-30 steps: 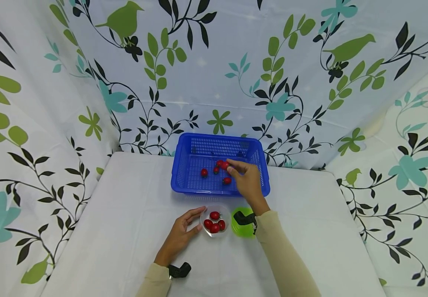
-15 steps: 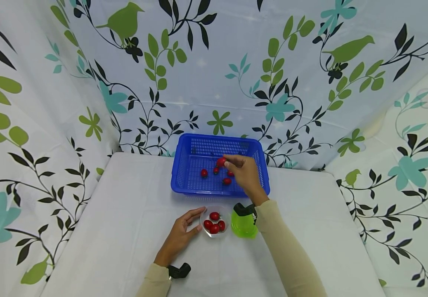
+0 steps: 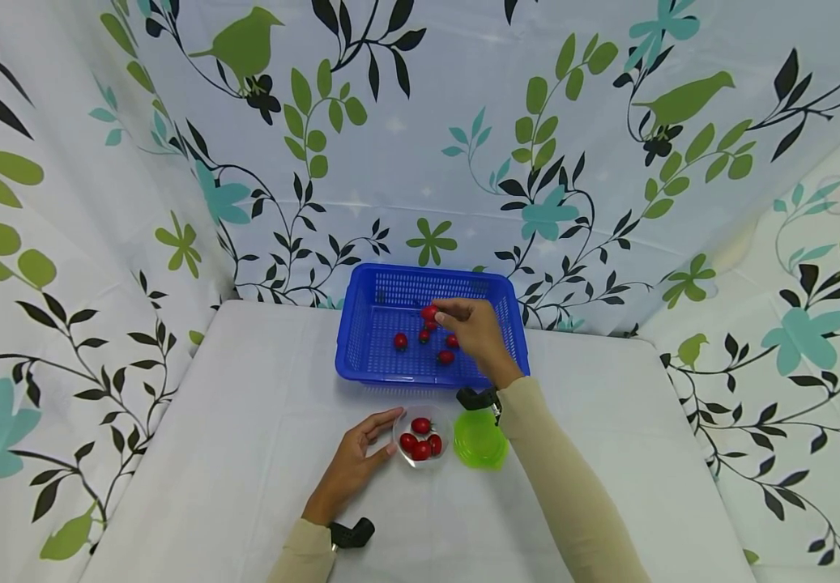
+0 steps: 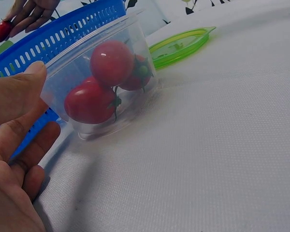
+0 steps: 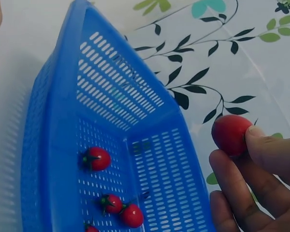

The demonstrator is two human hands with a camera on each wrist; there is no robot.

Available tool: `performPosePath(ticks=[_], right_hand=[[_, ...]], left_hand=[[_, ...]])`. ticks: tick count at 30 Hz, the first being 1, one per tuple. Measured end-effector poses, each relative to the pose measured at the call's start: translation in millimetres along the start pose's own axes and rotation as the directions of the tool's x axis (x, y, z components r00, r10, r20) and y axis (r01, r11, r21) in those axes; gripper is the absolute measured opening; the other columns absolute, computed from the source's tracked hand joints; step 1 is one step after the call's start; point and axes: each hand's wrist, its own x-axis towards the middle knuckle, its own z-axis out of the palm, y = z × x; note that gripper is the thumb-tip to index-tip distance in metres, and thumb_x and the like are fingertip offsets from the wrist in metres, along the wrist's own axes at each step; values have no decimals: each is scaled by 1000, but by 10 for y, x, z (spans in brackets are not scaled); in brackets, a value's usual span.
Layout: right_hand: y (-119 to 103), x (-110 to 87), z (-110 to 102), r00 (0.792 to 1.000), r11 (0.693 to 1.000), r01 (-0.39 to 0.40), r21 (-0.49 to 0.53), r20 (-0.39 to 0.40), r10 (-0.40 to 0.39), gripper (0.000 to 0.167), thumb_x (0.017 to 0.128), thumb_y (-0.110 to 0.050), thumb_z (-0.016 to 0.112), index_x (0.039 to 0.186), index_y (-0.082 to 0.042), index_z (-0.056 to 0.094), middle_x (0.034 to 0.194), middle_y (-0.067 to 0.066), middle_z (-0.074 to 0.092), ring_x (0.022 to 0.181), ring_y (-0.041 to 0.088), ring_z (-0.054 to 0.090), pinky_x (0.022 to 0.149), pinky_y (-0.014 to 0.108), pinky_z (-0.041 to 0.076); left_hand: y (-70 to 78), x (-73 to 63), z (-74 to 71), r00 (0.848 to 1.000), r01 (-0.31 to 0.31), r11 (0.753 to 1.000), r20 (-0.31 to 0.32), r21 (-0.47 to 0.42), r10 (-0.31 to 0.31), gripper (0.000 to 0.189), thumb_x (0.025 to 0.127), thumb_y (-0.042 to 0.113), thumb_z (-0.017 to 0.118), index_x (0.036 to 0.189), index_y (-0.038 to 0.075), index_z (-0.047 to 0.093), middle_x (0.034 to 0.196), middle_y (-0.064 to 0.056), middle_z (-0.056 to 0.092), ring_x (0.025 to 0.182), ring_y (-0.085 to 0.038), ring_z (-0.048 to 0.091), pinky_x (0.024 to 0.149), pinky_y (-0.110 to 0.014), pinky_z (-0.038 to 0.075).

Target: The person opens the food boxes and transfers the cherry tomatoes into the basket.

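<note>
Printed cloth (image 3: 405,194) with birds, leaves and flowers hangs behind and on both sides of me, and a white table (image 3: 266,389) spreads out under my work. Over the last second my right hand (image 3: 479,332) has drifted slightly to the left and away from me above the blue basket (image 3: 430,380), and a loose tomato (image 3: 452,342) that it was hiding now shows near my fingers. As I judge it, that means one piece is picked out and lifted free of the rest, yet it is over the basket and not in the clear tub (image 4: 63,82), where the four tomatoes (image 4: 112,63) lie just as they did.

I pinch the held tomato (image 5: 230,134) between thumb and fingers. It is smooth, bright red and egg-shaped; most of its skin shows past my thumb, and I cannot tell whether it has its stem. By my count five others lie on the basket floor, some with green stems.

My left hand (image 3: 350,465) rests thumb and forefinger against the tub's side, steadying it, I would say, without wrapping round it. Just right of the tub, the green lid (image 3: 479,441) lies flat on the table
</note>
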Motion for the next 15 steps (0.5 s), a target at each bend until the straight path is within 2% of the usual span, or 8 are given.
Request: performPosePath(ticks=[8,15], right_hand=[[-5,109,11,999,999,-9,-38,44,10,23,104,-17,70,125,-22,80,123,3,79,117,24,73,111,47,55],[0,221,21,998,998,8,-61,63,-4,22,103,-14,71,122,-17,81,126,4,78,124,24,70,114,48,52]], left_hand=[[-1,-3,-5,1000,-2,1000,-5,-2,2,52,104,12,68,153,25,54,162,2,54,155,-24,44,118,-8,31],[-16,-1,-9,1000,-17,1000,4,1,17,53,105,11,67,154,23,53,163,0,53,155,-26,43,119,-9,32]])
